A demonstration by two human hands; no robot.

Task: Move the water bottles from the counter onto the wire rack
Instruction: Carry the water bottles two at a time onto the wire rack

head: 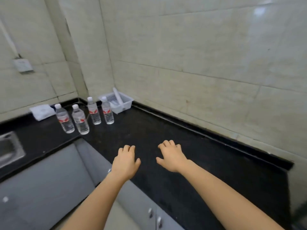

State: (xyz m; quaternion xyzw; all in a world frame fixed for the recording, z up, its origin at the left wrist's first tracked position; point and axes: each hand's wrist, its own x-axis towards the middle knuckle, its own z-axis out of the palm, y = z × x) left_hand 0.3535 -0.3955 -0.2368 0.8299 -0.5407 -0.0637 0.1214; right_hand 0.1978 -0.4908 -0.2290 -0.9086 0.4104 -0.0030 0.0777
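Several clear water bottles with white caps and red-and-white labels stand upright on the black counter (166, 138) near its inner corner: one at the left (64, 119), one beside it (80, 121), one behind (93, 112) and one at the right (107, 111). My left hand (125, 161) and my right hand (172, 156) rest palm down on the counter, well in front of the bottles, fingers slightly curled and holding nothing. No wire rack is in view.
A white plastic basket (123, 101) with a white tube in it sits in the corner behind the bottles. A folded white cloth (42, 111) lies at the left. A steel sink (9, 149) is at the far left. Grey cabinet doors (49, 180) run below.
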